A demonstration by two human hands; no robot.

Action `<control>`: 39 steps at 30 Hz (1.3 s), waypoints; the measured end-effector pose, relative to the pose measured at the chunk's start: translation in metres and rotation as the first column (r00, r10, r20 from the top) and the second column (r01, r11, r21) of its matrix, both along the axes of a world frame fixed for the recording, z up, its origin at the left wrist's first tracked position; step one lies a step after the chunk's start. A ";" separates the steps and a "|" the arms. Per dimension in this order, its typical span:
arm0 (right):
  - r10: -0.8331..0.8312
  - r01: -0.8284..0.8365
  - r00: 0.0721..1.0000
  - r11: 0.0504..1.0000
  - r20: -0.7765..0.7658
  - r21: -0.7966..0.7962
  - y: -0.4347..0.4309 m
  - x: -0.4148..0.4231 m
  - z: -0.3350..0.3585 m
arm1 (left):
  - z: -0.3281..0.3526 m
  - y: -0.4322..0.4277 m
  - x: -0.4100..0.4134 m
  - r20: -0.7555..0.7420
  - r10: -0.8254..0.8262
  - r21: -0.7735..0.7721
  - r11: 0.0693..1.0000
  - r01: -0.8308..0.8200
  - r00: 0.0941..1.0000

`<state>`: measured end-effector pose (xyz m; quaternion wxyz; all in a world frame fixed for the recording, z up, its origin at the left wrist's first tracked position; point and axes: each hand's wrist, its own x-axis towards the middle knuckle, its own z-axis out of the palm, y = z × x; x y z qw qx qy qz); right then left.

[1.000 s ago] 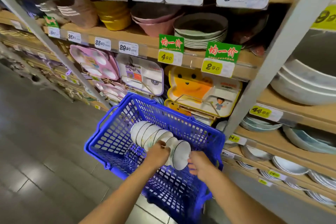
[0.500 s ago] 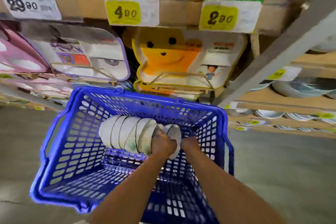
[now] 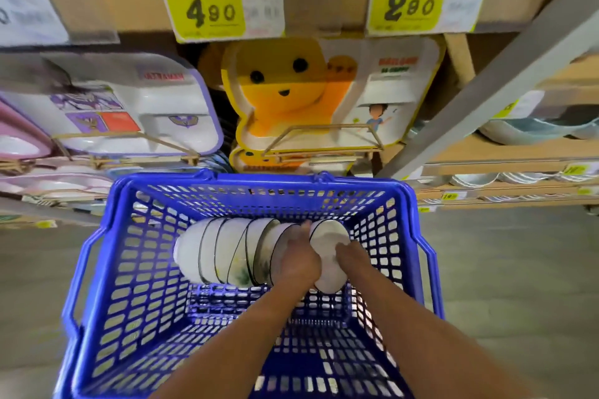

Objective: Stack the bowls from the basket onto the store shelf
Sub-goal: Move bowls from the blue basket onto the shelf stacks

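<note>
A blue plastic basket (image 3: 155, 308) stands on the floor in front of the shelves. Inside it lies a row of several nested white bowls (image 3: 223, 253) with dark rims, tipped on their side. My left hand (image 3: 298, 261) grips the right end of that row. My right hand (image 3: 351, 256) holds one separate white bowl (image 3: 327, 264) at the row's right end, fingers on its side. Both forearms reach down into the basket from the bottom of the view.
Wooden store shelves (image 3: 505, 152) rise behind the basket, with yellow price tags 4.90 (image 3: 210, 11) and 2.80 (image 3: 410, 6). Kids' divided plates, a yellow bear one (image 3: 282, 97) among them, stand just beyond the basket. A grey upright post (image 3: 486, 91) slants at right. Stacked dishes fill the lower right shelves.
The view has dropped and closed in on the basket. Both hands have sunk lower into it, still at the right end of the bowl row, with the end bowl now apart from the row.
</note>
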<state>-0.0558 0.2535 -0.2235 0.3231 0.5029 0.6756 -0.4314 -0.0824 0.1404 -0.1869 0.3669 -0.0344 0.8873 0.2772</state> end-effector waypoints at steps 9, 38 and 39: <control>0.041 -0.059 0.948 0.997 -0.317 -0.047 0.009 0.001 0.090 | 0.090 -0.031 -0.024 0.036 0.107 0.183 0.977 -0.112 0.994; -0.604 0.156 0.201 0.797 -0.771 -0.583 -0.006 0.041 0.427 | 0.397 -0.030 0.010 0.061 0.451 0.952 0.242 -0.188 0.890; -0.598 0.142 0.185 0.802 -0.780 -0.581 0.002 0.048 0.432 | 0.401 -0.022 0.015 0.082 0.453 0.950 0.233 -0.206 0.888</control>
